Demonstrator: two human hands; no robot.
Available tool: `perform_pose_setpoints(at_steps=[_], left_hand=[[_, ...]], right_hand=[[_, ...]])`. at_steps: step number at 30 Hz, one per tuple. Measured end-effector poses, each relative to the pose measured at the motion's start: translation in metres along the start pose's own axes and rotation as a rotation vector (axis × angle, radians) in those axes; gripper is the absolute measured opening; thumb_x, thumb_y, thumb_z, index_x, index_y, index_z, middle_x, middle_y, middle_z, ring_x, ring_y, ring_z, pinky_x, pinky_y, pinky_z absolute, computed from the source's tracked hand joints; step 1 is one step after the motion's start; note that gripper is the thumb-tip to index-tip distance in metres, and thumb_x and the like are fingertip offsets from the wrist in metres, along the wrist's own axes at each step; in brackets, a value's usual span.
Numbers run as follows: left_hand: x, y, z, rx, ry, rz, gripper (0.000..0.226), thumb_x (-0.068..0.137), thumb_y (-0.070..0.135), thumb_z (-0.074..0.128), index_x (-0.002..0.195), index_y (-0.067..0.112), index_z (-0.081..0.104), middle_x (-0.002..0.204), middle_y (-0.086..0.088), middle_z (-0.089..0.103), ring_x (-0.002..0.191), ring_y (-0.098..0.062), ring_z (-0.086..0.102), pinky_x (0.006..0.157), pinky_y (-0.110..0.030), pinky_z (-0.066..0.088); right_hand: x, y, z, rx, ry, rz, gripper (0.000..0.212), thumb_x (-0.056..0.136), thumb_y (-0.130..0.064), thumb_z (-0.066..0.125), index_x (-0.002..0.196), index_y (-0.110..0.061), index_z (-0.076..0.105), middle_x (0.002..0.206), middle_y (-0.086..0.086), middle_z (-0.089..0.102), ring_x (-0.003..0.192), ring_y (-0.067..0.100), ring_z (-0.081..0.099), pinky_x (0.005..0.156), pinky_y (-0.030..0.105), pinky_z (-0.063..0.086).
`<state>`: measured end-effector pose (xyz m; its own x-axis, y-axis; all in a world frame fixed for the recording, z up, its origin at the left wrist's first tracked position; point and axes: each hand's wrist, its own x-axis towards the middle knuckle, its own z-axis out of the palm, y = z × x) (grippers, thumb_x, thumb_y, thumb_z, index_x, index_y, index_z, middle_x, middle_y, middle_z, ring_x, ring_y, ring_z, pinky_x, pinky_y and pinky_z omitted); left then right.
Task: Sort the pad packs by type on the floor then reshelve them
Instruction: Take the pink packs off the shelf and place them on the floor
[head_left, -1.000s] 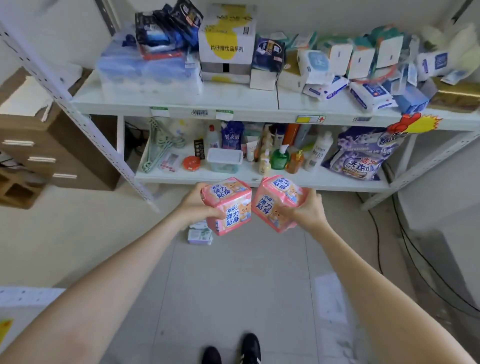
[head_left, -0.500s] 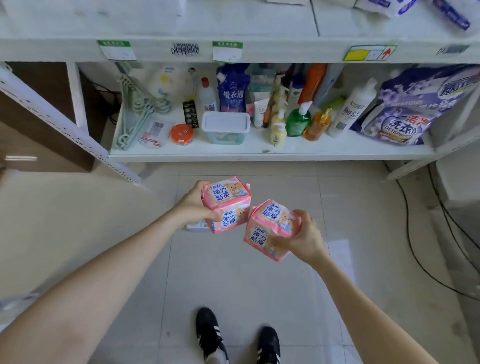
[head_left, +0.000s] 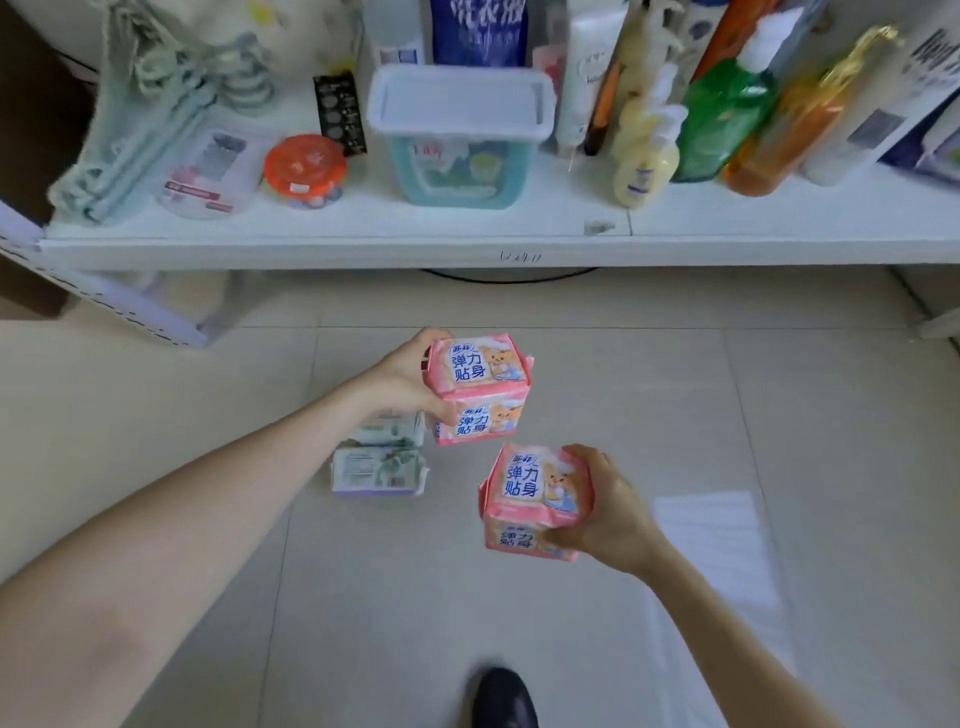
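My left hand (head_left: 402, 378) grips a pink pad pack (head_left: 478, 389) with a bear picture, held above the tiled floor just in front of the low shelf. A second pink pack of the same kind (head_left: 532, 501) is gripped by my right hand (head_left: 610, 512), lower and nearer to me. Two white and pale green pad packs (head_left: 379, 460) lie on the floor side by side, partly hidden under my left wrist and the first pink pack.
The white low shelf (head_left: 332, 244) carries a lidded teal tub (head_left: 460, 135), an orange jar (head_left: 305, 169), green hangers (head_left: 156, 109) and several bottles (head_left: 727, 109). A slanted shelf post (head_left: 119, 312) stands at left. My black shoe (head_left: 504, 699) is at the bottom. A cable (head_left: 509, 278) runs under the shelf.
The view has dropped towards the floor and closer to the low shelf. Both hands have lowered with their pink packs, the right one further down and away from the left.
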<state>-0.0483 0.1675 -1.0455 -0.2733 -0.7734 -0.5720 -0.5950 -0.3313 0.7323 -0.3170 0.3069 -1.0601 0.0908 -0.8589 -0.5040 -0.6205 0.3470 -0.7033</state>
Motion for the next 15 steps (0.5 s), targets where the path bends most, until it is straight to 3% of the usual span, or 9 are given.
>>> perform_pose_setpoints(at_steps=[3,7,10,12,15], left_hand=[[0.043,-0.032,0.012,0.057,-0.037,0.038,0.095,0.051,0.008,0.093,0.125,0.033,0.039,0.115,0.008,0.061,0.109,-0.012,0.06,0.092,-0.033,0.053],[0.088,-0.068,0.024,0.109,-0.065,0.071,0.1,0.051,0.009,0.095,0.132,0.026,0.039,0.116,0.007,0.061,0.11,-0.012,0.06,0.092,-0.031,0.052],[0.111,-0.092,0.03,0.147,-0.084,0.088,0.1,0.052,0.009,0.095,0.133,0.026,0.038,0.118,0.005,0.061,0.112,-0.014,0.059,0.096,-0.035,0.051],[0.121,-0.107,0.035,0.194,-0.1,0.091,0.098,0.053,0.009,0.094,0.132,0.027,0.038,0.119,0.004,0.061,0.111,-0.015,0.059,0.096,-0.037,0.051],[0.13,-0.126,0.038,0.301,-0.145,0.082,0.099,0.051,0.014,0.096,0.129,0.03,0.037,0.117,0.007,0.061,0.11,-0.015,0.059,0.094,-0.033,0.051]], right_hand=[[0.035,0.034,0.027,0.029,-0.014,-0.022,0.098,0.051,-0.012,0.092,0.134,-0.018,0.042,0.121,-0.006,0.051,0.097,0.005,0.057,0.071,-0.002,0.038],[0.074,0.071,0.061,0.081,-0.007,-0.045,0.098,0.051,-0.011,0.092,0.135,-0.018,0.042,0.119,-0.009,0.052,0.096,-0.011,0.054,0.072,-0.002,0.039],[0.093,0.095,0.085,0.131,-0.005,-0.065,0.102,0.052,-0.008,0.092,0.138,-0.019,0.039,0.118,-0.013,0.053,0.094,-0.009,0.059,0.072,0.001,0.043],[0.101,0.108,0.101,0.195,-0.019,-0.07,0.108,0.053,-0.003,0.091,0.142,-0.021,0.033,0.121,-0.009,0.056,0.094,-0.005,0.064,0.072,0.011,0.051],[0.106,0.122,0.117,0.24,-0.007,-0.099,0.118,0.054,-0.005,0.092,0.148,-0.025,0.023,0.119,-0.016,0.058,0.097,-0.004,0.064,0.082,0.017,0.053]])
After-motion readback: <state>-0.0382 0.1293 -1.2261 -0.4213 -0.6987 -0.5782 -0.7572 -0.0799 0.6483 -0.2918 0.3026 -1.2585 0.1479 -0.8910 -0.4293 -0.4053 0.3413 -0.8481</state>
